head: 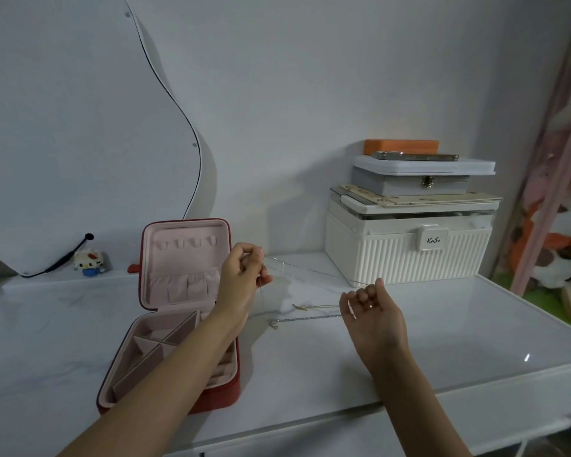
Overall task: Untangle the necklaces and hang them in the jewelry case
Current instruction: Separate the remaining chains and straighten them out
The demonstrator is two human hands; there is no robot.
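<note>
A thin silver chain necklace [310, 270] stretches taut in the air between the two hands, above the white glossy counter [442, 324]. The left hand [244, 275] pinches one end with curled fingers [256, 255], and a short tail of chain dangles below that pinch. The right hand [373, 311] is turned palm-up with its fingers [363, 295] curled, pinching the other end near the thumb tip. Below the stretched chain, between the two hands, two more necklaces lie on the counter: a fine gold chain [314, 306] and, just nearer the person, a thicker sparkly silver chain [307, 319], both running under the right hand. The red square jewelry case with pink lining [178, 311] stands open just left of the left hand, partly behind the left forearm. Beyond the right fingers sits a white ribbed storage box [406, 249] stacked with smaller boxes.
</note>
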